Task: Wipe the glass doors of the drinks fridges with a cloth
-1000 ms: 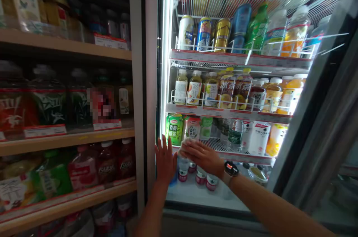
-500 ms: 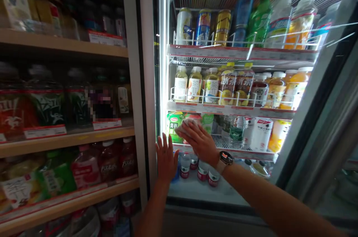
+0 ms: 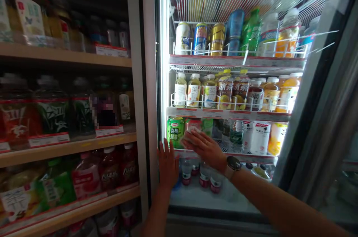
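My right hand [image 3: 208, 151], with a watch [image 3: 234, 163] on the wrist, presses a pale crumpled cloth [image 3: 190, 135] against the glass of a lit drinks cooler. The fingers lie over the cloth, in front of a red-labelled drink [image 3: 193, 122] and beside a green carton-like drink [image 3: 175, 131]. Lower and to the left, my left hand [image 3: 168, 166] is open, fingers up and apart, by the cooler's left edge. It seems to rest on the glass, and its palm is hidden from view.
Cans and bottles stand on the cooler's wire shelves [image 3: 237, 61]. The cooler's dark-edged frame [image 3: 316, 87] slants along the right. At left, wooden shelves [image 3: 67, 56] hold several bottles with price tags. A grey upright post [image 3: 137, 80] divides the two.
The view has tilted up a little, so things sit lower in the frame. My right hand and the cloth have slid slightly right across the glass. My left hand stays at the edge.
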`<state>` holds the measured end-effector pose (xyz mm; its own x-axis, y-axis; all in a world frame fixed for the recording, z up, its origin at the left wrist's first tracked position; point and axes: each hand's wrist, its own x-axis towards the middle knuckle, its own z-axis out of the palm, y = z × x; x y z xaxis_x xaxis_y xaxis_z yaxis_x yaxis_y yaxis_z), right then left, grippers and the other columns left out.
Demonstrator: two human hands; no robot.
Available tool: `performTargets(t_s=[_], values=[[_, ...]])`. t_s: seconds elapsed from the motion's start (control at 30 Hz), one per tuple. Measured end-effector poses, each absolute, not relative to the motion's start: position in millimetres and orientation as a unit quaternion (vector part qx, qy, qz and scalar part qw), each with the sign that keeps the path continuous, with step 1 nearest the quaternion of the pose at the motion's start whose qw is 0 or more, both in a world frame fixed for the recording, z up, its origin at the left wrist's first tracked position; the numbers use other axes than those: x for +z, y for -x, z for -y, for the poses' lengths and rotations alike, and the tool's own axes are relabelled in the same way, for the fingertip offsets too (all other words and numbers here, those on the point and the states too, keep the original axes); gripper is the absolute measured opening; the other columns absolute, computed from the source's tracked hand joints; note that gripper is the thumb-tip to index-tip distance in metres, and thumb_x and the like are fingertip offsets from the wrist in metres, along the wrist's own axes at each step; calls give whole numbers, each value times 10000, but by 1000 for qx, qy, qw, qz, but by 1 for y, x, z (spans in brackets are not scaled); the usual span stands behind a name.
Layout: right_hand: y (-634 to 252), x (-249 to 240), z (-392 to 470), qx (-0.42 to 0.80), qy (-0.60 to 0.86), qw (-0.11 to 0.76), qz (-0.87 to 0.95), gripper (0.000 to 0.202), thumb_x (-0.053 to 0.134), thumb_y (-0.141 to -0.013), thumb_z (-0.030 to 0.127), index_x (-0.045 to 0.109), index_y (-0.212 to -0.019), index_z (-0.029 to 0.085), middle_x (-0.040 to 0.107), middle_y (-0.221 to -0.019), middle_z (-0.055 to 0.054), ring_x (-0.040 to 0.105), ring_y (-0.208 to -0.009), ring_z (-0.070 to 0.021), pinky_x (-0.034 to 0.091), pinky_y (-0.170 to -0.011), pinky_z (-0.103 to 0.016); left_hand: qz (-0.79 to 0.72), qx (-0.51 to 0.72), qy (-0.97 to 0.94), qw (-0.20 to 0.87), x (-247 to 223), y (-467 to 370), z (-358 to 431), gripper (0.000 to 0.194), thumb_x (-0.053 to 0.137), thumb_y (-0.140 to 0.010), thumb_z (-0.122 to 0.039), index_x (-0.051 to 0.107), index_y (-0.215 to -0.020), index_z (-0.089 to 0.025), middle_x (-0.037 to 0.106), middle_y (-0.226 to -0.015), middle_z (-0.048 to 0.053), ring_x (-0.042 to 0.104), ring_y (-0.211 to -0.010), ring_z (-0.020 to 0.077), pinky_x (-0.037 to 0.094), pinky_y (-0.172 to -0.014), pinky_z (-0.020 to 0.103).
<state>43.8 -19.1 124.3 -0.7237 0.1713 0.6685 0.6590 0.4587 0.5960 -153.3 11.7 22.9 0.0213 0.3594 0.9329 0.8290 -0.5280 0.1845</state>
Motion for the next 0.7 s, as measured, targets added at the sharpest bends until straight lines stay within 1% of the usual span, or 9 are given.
performTargets(t_s=[0.13,0.2,0.23,0.3,0.37,0.5,0.57,0.63,0.7], values=[[-28,186,13,-449,304,374,752,626,404,-923,61,295,-1508,255,370,-1549,-38,199,-1484,-201,278,-1211,-446,436,-543,685,216,24,155,-11,645,363,-996,-289,23,-1543,-243,38,-1626,98,-19,-1493,275,130,-1199,562],[-21,194,11,-445,311,407,734,626,402,-929,73,269,-1517,240,369,-1549,-48,159,-1493,-210,249,-1221,-464,434,-544,684,218,24,156,-10,648,370,-995,-297,27,-1543,-253,54,-1627,94,-11,-1493,272,136,-1201,556],[-19,192,10,-443,310,408,736,629,403,-929,77,259,-1521,237,372,-1547,-49,156,-1494,-212,246,-1222,-467,435,-546,683,217,24,156,-10,646,370,-995,-301,30,-1543,-255,63,-1627,92,-7,-1494,272,138,-1201,555],[-16,174,9,-435,303,378,759,642,410,-923,76,247,-1524,235,372,-1548,-45,178,-1489,-209,259,-1221,-456,437,-549,681,212,24,155,-11,639,360,-997,-311,33,-1543,-256,71,-1628,90,-2,-1495,273,134,-1200,559],[-16,144,9,-431,287,337,786,638,416,-920,77,263,-1519,233,385,-1541,-40,231,-1474,-199,292,-1211,-433,437,-550,681,208,23,154,-11,629,344,-1000,-321,34,-1543,-252,64,-1629,90,-3,-1496,276,124,-1199,566],[-23,77,16,-435,248,295,814,556,405,-927,81,376,-1470,200,471,-1485,-30,357,-1417,-184,399,-1149,-378,434,-553,681,206,24,153,-11,610,307,-1007,-321,25,-1543,-248,49,-1630,87,-16,-1495,272,100,-1202,569],[-28,50,21,-430,251,280,820,539,392,-922,65,412,-1448,181,486,-1473,-38,396,-1393,-183,439,-1110,-362,431,-552,685,200,24,153,-10,610,302,-1006,-307,16,-1543,-248,48,-1629,87,-21,-1494,273,95,-1202,572],[-34,32,24,-426,255,264,827,526,393,-923,66,438,-1432,193,490,-1470,-35,424,-1374,-176,457,-1086,-346,428,-549,691,195,24,153,-9,617,304,-1004,-301,8,-1542,-243,35,-1629,89,-25,-1493,280,90,-1200,580],[-39,26,25,-432,242,250,832,501,408,-935,85,466,-1412,225,505,-1458,-21,454,-1350,-161,465,-1070,-325,424,-549,693,195,25,153,-8,622,308,-1002,-306,9,-1543,-232,9,-1626,95,-31,-1491,289,84,-1197,588]])
